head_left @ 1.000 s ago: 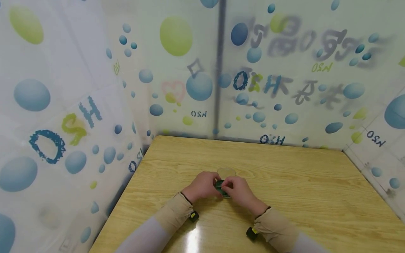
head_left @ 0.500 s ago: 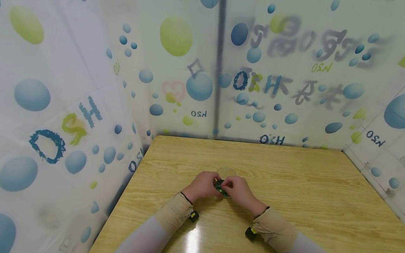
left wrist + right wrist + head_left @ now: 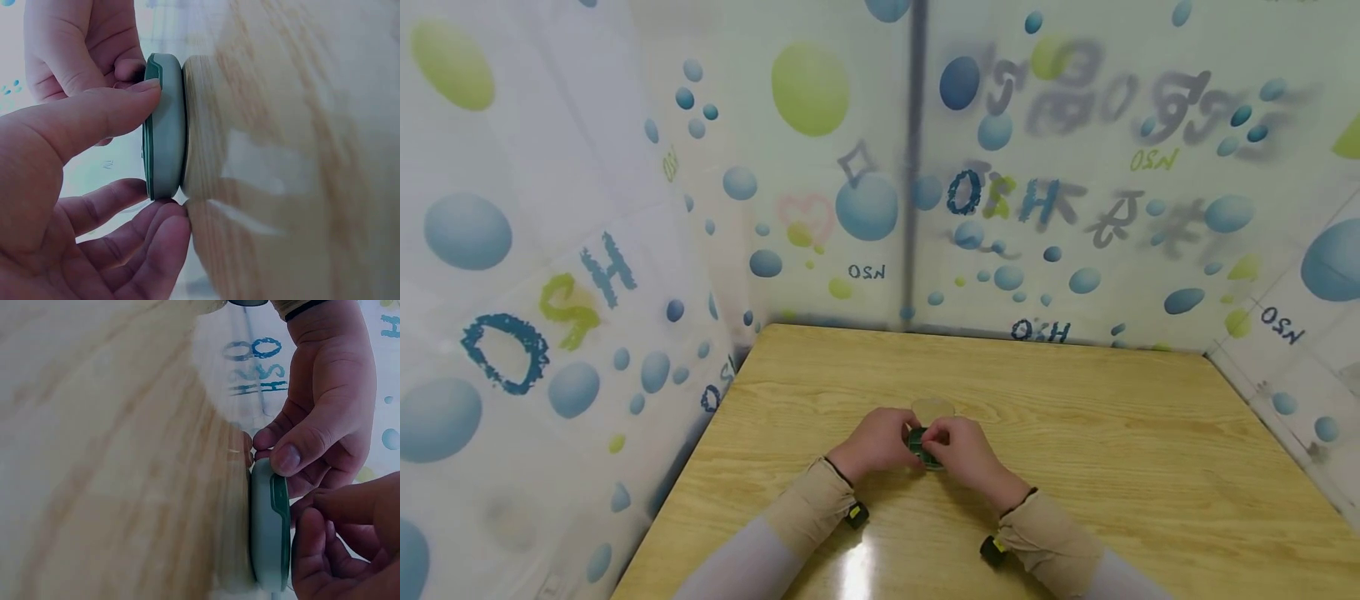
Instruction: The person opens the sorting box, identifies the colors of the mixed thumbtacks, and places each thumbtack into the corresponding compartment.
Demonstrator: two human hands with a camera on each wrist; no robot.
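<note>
A low round case [image 3: 927, 450] lies on the table, pale green at the side [image 3: 167, 125] and dark green on top, with thin dividing lines across it. My left hand [image 3: 883, 442] grips its rim, the thumb [image 3: 119, 112] on the upper edge and the fingers curled around the side. Over the top face my right hand [image 3: 966, 454] brings thumb and forefinger together. In the right wrist view those fingertips [image 3: 309, 522] meet close against the dark green face. Whether they pinch anything is hidden.
Just behind the case lies a clear, round, flat piece [image 3: 932, 407]. The wooden table [image 3: 1075, 417] meets curtains printed with bubbles and letters [image 3: 820, 167] at the back and sides.
Both hands stay nearly where they were over the case. A small pale green spot visible on the case half a second ago no longer shows. The head view has shifted slightly.
</note>
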